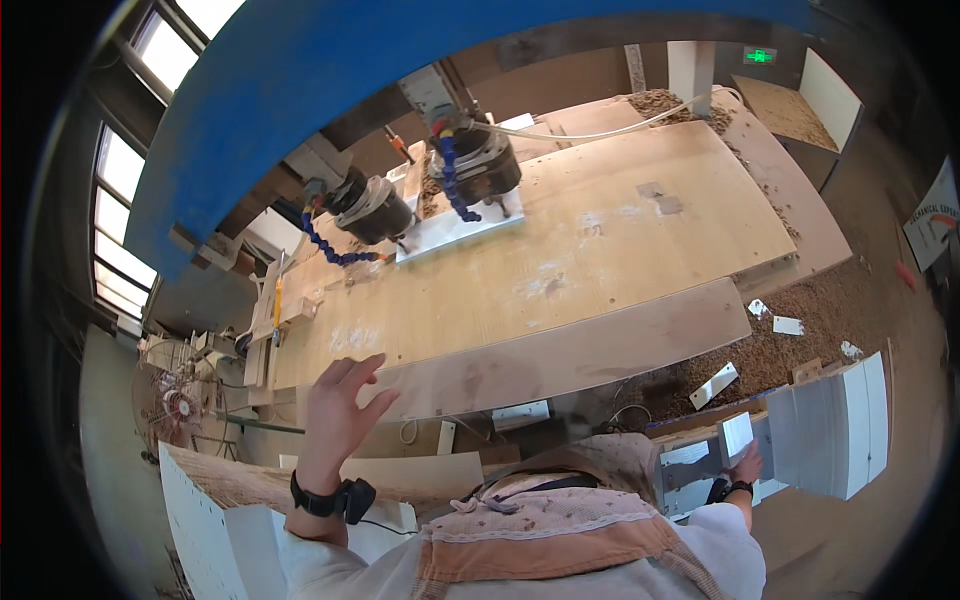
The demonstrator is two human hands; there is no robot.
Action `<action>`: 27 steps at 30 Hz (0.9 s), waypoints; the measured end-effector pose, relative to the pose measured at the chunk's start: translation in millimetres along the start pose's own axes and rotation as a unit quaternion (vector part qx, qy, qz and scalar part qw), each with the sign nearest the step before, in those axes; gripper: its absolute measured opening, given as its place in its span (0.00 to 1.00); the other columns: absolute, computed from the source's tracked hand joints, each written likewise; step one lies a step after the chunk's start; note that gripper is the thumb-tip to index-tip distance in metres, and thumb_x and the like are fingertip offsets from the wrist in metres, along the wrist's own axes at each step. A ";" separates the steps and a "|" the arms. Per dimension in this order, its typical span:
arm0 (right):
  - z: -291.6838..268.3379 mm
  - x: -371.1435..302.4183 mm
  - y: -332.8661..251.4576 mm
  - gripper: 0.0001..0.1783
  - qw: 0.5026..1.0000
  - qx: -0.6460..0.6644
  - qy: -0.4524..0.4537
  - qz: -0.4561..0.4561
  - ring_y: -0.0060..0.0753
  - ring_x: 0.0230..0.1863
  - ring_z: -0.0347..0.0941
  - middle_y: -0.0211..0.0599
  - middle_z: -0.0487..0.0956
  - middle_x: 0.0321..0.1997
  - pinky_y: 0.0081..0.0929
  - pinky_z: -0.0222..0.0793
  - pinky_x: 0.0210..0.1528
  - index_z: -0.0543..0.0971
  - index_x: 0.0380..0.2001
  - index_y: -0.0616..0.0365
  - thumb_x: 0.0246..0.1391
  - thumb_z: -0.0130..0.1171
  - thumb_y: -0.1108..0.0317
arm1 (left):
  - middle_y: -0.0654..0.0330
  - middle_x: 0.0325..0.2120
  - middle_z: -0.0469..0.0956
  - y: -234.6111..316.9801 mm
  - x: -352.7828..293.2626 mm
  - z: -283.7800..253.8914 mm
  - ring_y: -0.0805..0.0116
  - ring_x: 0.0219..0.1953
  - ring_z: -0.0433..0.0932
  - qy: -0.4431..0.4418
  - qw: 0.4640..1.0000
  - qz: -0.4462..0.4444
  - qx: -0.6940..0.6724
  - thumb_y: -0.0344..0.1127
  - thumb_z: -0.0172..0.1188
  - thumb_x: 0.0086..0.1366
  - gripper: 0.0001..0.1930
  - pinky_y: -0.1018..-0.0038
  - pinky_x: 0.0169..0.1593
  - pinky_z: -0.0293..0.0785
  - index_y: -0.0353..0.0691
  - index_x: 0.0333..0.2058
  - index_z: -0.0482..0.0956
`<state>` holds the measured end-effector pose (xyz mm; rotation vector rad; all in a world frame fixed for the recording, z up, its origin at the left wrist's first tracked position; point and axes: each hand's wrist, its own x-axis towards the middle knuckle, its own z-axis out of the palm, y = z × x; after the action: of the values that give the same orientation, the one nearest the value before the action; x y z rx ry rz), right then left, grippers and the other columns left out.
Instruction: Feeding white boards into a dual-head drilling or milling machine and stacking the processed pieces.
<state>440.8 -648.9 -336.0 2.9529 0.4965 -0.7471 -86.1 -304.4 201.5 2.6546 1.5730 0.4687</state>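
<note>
My left hand [345,405] hangs in the air over the near edge of the worktable [440,300], its fingers bent and apart, with nothing in it. Far to the right, my right hand [745,468] grips the lower edge of a small white panel [735,436] beside a tall stack of white panels [838,430]. Another white panel [458,230] lies on the worktable beneath two drill heads; the left drill head [372,210] and the right drill head [478,168] each have a blue jointed hose beside them.
A blue machine beam [330,70] arches over the table. Brown shavings [800,350] and scattered white offcuts [714,386] lie on the floor at right. More white panels [200,500] stand at lower left. A fan [178,405] is at far left.
</note>
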 end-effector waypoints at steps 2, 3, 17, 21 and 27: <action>10.2 -3.3 -1.8 0.68 1.000 0.004 0.021 -0.021 0.54 0.67 0.52 0.44 0.59 0.64 0.66 0.58 0.59 0.47 0.68 0.39 0.25 0.79 0.63 | 0.58 0.24 0.75 9.4 20.4 11.3 0.60 0.31 0.76 -0.025 0.999 0.027 -0.019 0.34 0.70 0.48 0.21 0.67 0.34 0.72 0.40 0.43 0.79; 9.7 -3.5 0.5 0.67 0.998 0.004 0.040 -0.047 0.53 0.66 0.53 0.43 0.60 0.62 0.66 0.59 0.58 0.47 0.68 0.39 0.26 0.78 0.65 | 0.58 0.26 0.76 9.6 30.5 21.2 0.60 0.32 0.77 -0.051 0.997 0.046 -0.022 0.35 0.70 0.50 0.20 0.67 0.36 0.73 0.40 0.43 0.79; -219.2 -100.9 -81.5 0.55 0.825 0.341 0.395 -0.217 0.50 0.69 0.53 0.48 0.57 0.69 0.40 0.48 0.70 0.52 0.68 0.55 0.35 0.69 0.73 | 0.43 0.56 0.66 -111.4 245.4 233.4 0.50 0.61 0.63 -0.122 0.991 0.023 0.049 0.54 0.59 0.57 0.36 0.65 0.62 0.61 0.29 0.54 0.67; -334.7 -153.7 -189.7 0.53 0.778 0.323 0.353 -0.407 0.44 0.68 0.55 0.44 0.58 0.68 0.41 0.51 0.67 0.54 0.67 0.56 0.37 0.69 0.67 | 0.45 0.51 0.69 -98.4 229.8 227.1 0.51 0.56 0.67 -0.100 0.993 0.057 0.013 0.60 0.64 0.49 0.40 0.61 0.59 0.62 0.33 0.52 0.71; -348.2 -242.0 -421.6 0.46 0.665 0.155 0.128 -0.719 0.52 0.62 0.62 0.49 0.65 0.61 0.42 0.62 0.61 0.65 0.61 0.54 0.37 0.72 0.59 | 0.46 0.54 0.64 -53.7 58.8 200.6 0.46 0.57 0.63 -0.087 0.979 0.149 -0.112 0.58 0.70 0.44 0.47 0.57 0.61 0.58 0.37 0.59 0.64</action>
<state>262.5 -275.4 95.6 2.2346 3.0588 -0.3363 -52.3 -200.6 15.4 2.6756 1.0163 0.3815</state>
